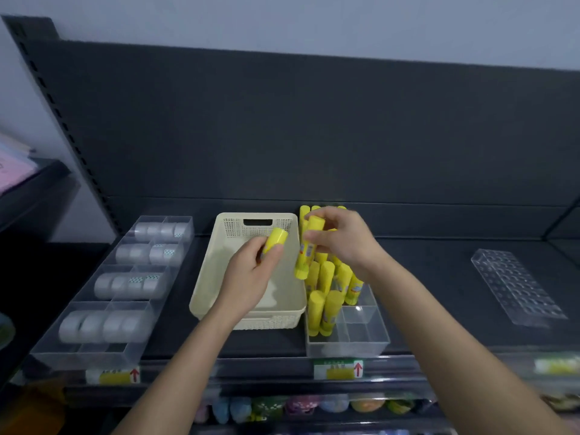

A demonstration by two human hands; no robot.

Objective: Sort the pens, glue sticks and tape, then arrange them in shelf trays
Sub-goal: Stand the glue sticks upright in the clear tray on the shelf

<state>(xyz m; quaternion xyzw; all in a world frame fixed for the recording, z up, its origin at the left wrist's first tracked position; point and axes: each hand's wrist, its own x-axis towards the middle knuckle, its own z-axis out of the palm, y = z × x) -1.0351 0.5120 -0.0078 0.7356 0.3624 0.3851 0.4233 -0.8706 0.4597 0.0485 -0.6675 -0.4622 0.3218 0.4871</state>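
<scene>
**A glue stick in each hand**

My left hand (251,271) curls round a smooth yellow plastic glue stick (276,241), gripping its lower barrel above the cream perforated plastic basket (207,271). My right hand (342,243) pinches a second yellow glue stick (309,248) near its upper end, so it hangs almost upright just over the clear plastic divided tray (345,348). These sticks should be light, stiff and a little slippery. I judge a hold round the middle of the barrel safest, not the cap, which might pull off. Below my right hand the standing yellow glue sticks (326,296) pack the tray's back compartments. Well to the left, white tape rolls (125,284) sit in a long clear tray (94,353). Far right lies a clear holed plastic rack (518,290)
</scene>
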